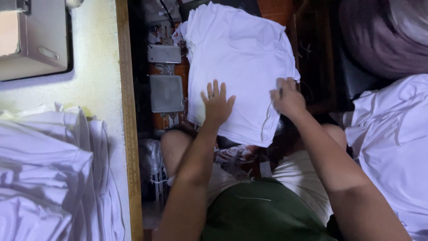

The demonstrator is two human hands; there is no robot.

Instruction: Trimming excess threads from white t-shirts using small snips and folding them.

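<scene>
From the head camera, a folded white shirt (238,62) lies over the person's knees. The left hand (217,103) rests flat on it, fingers (216,89) spread. The right hand (287,98) pinches its right edge. More white shirts (49,169) sit on the counter (100,76) at left.

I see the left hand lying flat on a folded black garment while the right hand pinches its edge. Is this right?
Not quite: the head view shows the folded garment is white, not black. The rest holds: the left hand lies flat on it with fingers spread, and the right hand pinches its right edge.
</scene>
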